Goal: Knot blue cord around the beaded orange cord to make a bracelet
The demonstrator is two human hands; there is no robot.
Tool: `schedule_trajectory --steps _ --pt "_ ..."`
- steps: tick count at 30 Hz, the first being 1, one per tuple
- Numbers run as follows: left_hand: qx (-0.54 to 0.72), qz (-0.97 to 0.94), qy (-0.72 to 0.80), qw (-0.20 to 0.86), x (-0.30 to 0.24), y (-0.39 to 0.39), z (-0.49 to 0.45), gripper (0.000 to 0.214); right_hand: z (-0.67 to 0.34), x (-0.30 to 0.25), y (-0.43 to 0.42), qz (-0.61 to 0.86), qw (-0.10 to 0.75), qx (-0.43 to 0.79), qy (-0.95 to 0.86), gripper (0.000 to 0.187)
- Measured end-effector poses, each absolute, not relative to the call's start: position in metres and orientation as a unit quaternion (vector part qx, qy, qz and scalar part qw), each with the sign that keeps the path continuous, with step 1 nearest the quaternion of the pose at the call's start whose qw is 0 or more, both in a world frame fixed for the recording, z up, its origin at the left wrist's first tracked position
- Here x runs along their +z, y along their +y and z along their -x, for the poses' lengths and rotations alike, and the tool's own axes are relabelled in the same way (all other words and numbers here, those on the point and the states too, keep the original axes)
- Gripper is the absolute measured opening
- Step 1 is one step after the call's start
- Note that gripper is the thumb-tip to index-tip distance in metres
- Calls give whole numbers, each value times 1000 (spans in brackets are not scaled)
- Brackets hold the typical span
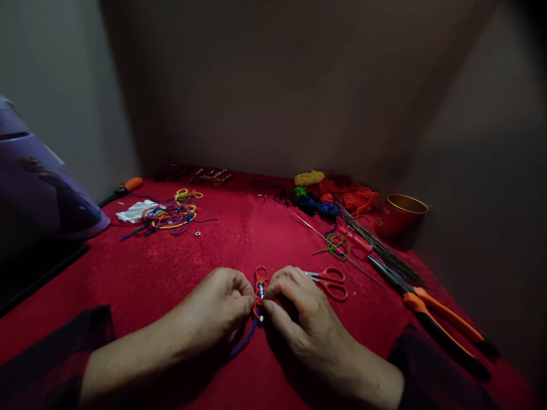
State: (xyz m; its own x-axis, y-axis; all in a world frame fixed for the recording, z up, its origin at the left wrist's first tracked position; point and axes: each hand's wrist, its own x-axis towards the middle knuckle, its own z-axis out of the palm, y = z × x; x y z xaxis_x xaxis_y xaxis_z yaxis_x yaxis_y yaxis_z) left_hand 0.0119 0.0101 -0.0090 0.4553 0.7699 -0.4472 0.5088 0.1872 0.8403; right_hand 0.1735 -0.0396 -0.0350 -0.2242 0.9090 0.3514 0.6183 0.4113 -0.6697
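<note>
Between my two hands lies a knotted orange cord [261,274] with a loop at its far end and pale, shiny bits along its middle. A blue cord [245,345] runs from its near end toward me. My left hand [222,304] pinches the orange cord from the left, fingers closed. From the right, my right hand [294,307] pinches the same cord between thumb and forefinger. What exactly sits under the fingertips is hidden. Just beyond my right hand, red-handled scissors [333,283] rest on the red cloth [171,296], their blades partly covered by the hand.
Orange-handled pliers [416,299], a bundle of thin sticks [380,245], a long needle-like rod [333,245] and a red cup [399,213] occupy the right. Yarn bundles [329,208] sit at the back. Tangled cord scraps [171,216] and a purple container [47,176] stand left.
</note>
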Motion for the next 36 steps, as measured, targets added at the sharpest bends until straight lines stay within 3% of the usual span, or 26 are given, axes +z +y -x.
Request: schedule_trajectory --steps 11,18,25,36 --pt "121 -596 487 627 -18 14 -11 12 -169 -49 -34 482 349 94 -798 10" --pt "149 -640 500 564 -24 15 -12 8 -168 -53 -34 490 331 77 -803 13" --pt "158 -756 483 413 -17 9 -7 11 -172 -50 -38 480 357 117 -793 11" --pt "159 -820 416 360 -21 6 -9 17 -174 -53 -36 478 361 145 -788 13"
